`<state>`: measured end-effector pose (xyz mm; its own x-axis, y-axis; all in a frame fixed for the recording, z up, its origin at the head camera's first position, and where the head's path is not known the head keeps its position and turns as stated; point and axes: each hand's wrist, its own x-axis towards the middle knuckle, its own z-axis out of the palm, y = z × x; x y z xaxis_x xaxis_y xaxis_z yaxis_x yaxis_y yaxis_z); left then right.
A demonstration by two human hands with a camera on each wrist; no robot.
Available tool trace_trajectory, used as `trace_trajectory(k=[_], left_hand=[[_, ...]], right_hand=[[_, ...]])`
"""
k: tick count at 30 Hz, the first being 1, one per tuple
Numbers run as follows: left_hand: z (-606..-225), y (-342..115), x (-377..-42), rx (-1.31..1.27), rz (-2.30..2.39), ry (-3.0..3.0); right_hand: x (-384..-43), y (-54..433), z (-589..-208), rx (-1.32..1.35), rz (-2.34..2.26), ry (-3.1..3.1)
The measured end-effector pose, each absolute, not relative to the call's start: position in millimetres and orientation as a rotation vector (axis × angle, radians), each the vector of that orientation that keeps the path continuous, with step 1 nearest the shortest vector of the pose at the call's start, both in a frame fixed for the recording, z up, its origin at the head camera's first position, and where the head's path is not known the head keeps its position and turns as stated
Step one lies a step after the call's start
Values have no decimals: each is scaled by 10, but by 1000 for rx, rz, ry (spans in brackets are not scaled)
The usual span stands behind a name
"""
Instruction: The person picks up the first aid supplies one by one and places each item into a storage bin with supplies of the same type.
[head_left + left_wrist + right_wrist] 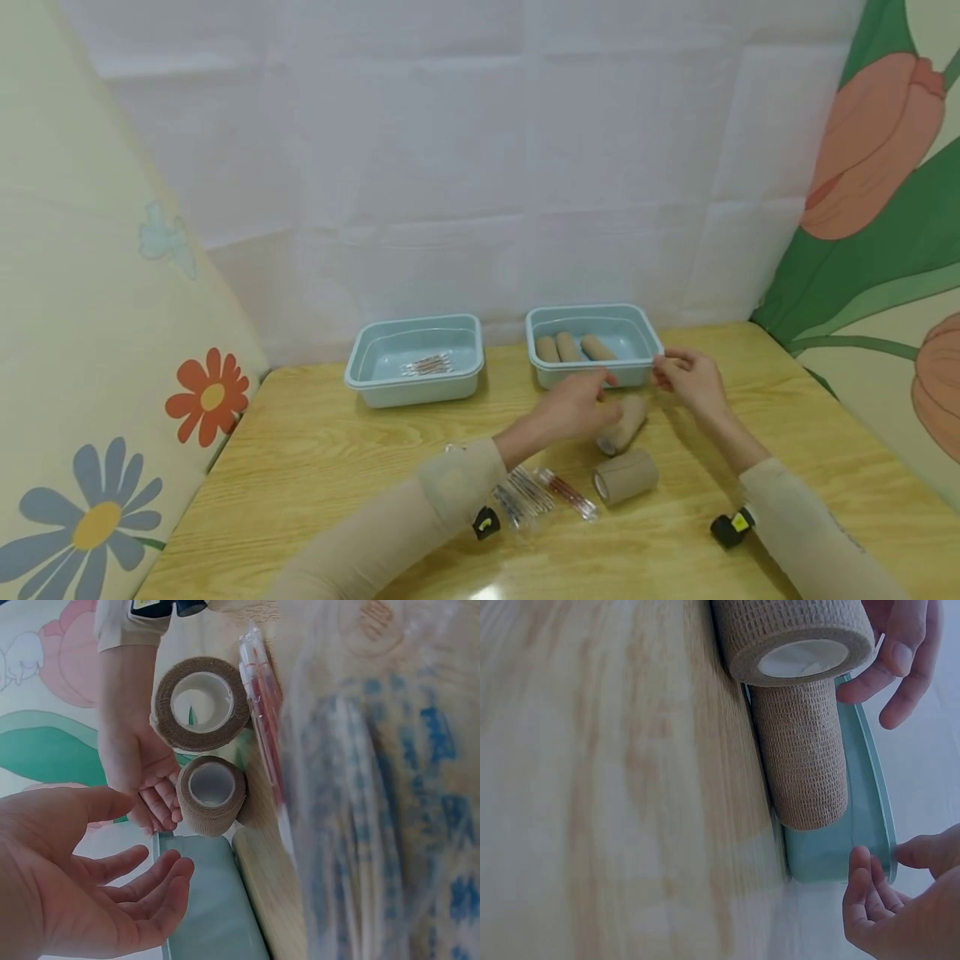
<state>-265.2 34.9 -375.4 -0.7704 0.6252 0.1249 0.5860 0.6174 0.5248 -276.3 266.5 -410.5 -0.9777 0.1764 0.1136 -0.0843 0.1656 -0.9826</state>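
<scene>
My left hand [573,407] hovers with loosely bent fingers over a tan elastic bandage roll [628,423], holding nothing; the left wrist view shows this hand [112,877] apart from the rolls. A second bandage roll [628,477] lies nearer me on the table. At the front right corner of the right light-blue bin [652,333] is my right hand [692,382], its fingertips touching or almost touching the rim. Relaxed fingers and a visible palm show on the right hand [142,772] in the left wrist view. Inside that bin lie three bandage rolls [597,347].
Another light-blue bin [420,392] stands to the left, holding a packet of thin sticks [427,365]. Clear packets of sticks [531,490] and a packet of red-filled sticks [567,493] lie on the wooden table [315,450]. A white sheet [435,167] hangs behind.
</scene>
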Motion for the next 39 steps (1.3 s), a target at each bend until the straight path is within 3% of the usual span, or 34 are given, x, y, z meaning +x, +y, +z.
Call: trace_trajectory(k=[39], left_hand=[[-3978,534,-2617,965,591,2784]], right_hand=[[-2746,2644,-4067,-89,1930,-2215]])
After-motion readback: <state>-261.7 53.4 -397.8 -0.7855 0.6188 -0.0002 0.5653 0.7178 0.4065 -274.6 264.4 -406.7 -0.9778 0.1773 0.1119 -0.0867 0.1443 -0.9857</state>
